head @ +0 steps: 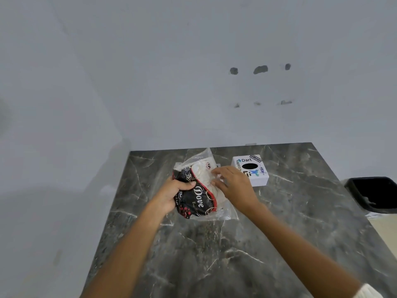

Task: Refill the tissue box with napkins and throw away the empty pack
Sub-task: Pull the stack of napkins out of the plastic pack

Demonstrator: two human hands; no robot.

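A plastic napkin pack (200,198), black with red trim and partly clear, lies on the dark marble table (236,254). White napkins (204,175) show through its clear upper part. My left hand (171,195) grips the pack's black left end. My right hand (234,186) rests on the clear part with fingers spread over the napkins. Just right of the pack stands a white tissue box (257,179) with stickers and a dark oval slot on top; my right hand covers its lower left corner.
A black bin (376,194) stands on the floor beyond the table's right edge. A white wall runs along the back of the table and along its left side, with several chipped marks high up.
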